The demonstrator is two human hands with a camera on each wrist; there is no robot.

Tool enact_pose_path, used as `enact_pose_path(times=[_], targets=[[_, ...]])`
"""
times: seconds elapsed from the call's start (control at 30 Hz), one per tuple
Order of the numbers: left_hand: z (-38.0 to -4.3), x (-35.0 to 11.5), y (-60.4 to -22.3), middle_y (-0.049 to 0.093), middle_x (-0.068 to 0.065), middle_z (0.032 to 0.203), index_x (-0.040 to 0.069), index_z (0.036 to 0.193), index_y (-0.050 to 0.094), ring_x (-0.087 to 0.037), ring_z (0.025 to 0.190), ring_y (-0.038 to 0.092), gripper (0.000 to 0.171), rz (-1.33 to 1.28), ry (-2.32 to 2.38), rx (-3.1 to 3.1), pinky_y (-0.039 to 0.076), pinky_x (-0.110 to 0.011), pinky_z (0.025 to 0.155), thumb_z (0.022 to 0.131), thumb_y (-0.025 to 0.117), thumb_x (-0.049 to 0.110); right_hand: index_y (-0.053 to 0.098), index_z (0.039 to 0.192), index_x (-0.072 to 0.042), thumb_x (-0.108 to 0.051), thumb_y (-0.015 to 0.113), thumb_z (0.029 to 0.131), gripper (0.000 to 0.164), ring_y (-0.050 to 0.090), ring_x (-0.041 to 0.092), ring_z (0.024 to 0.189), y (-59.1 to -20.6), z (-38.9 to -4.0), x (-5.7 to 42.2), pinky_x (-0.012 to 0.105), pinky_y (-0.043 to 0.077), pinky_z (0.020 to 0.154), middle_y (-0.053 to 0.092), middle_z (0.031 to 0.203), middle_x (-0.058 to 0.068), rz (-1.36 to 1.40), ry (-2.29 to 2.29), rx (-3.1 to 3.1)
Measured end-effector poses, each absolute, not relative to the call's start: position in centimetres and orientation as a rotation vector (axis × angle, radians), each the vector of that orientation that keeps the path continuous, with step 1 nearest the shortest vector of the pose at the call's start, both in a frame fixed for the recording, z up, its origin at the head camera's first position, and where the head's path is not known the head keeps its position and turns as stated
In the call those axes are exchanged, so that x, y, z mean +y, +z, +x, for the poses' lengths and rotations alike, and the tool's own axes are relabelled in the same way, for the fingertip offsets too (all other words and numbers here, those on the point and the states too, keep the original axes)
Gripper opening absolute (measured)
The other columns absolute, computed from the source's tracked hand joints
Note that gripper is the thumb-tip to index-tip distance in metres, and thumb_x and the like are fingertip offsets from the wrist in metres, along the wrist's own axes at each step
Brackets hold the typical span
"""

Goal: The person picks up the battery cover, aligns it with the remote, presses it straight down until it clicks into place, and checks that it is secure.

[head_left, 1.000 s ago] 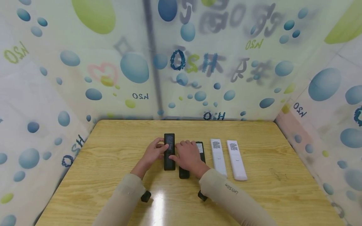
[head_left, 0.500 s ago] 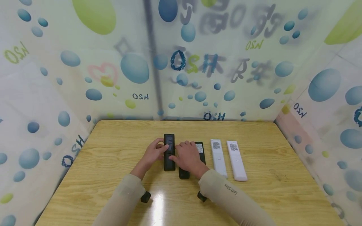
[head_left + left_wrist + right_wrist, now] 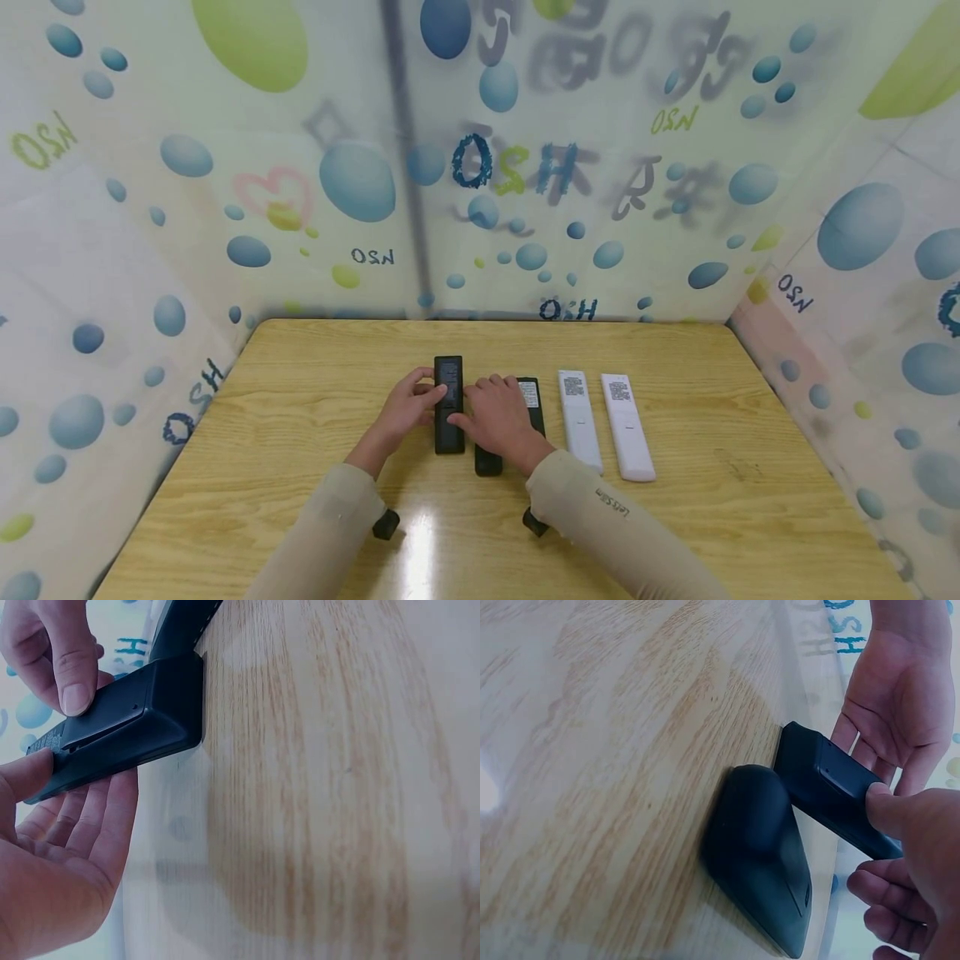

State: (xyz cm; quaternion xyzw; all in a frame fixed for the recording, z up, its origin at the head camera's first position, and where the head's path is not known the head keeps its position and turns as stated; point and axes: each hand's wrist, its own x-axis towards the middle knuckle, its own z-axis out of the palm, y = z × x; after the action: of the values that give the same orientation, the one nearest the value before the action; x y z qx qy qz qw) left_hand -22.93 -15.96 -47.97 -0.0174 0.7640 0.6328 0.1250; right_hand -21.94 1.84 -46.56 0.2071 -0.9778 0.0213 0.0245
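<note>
A black remote control (image 3: 450,433) lies back side up, its far end raised and its near end at the table in the left wrist view. My left hand (image 3: 401,410) holds it from the left, thumb on its back and fingers underneath. The thumb of my right hand (image 3: 498,412) presses on the battery cover (image 3: 112,712), while the other fingers curl beside the remote. A thin dark gap shows along the cover's edge. Under my right hand is a second black remote (image 3: 754,851), partly hidden in the head view.
Right of my right hand lies another black remote (image 3: 531,393) with a white label, partly covered by the hand. Farther right are two white remotes, one nearer (image 3: 579,425) and one outermost (image 3: 630,433), both label side up. A patterned wall (image 3: 510,283) rises behind the wooden table (image 3: 720,533).
</note>
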Motion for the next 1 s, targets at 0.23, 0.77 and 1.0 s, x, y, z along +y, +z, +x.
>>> enact_pose_path(times=[0.23,0.77,1.0], targets=[[-22.79,-16.00,-47.89,0.062,-0.021,0.119,0.011,0.131,0.050,-0.021,0.092,0.066,0.035,-0.037,1.842,2.240,0.058,-0.035,0.071,0.100,0.056,0.026,0.069,0.117,-0.018,-0.063,0.053,0.090,0.054,0.061,0.021,0.104,-46.72,-21.86,1.86,0.041,0.045,0.093,0.070,0.110,0.001,0.640,0.106,-2.994],[-22.83,-15.87,-47.81,0.061,-0.020,0.121,0.012,0.132,0.050,-0.021,0.094,0.065,0.036,-0.101,1.808,2.260,0.058,-0.036,0.074,0.099,0.056,0.027,0.069,0.116,-0.018,-0.063,0.055,0.089,0.055,0.061,0.020,0.103,-46.99,-21.96,1.83,0.040,0.046,0.092,0.071,0.109,0.001,0.639,0.128,-2.973],[-22.82,-15.92,-47.87,0.062,-0.020,0.121,0.014,0.132,0.051,-0.021,0.094,0.065,0.035,-0.083,1.806,2.273,0.058,-0.036,0.075,0.100,0.056,0.026,0.068,0.118,-0.018,-0.064,0.053,0.089,0.057,0.061,0.020,0.105,-47.09,-21.99,1.82,0.040,0.045,0.095,0.071,0.111,0.000,0.631,0.108,-2.991]])
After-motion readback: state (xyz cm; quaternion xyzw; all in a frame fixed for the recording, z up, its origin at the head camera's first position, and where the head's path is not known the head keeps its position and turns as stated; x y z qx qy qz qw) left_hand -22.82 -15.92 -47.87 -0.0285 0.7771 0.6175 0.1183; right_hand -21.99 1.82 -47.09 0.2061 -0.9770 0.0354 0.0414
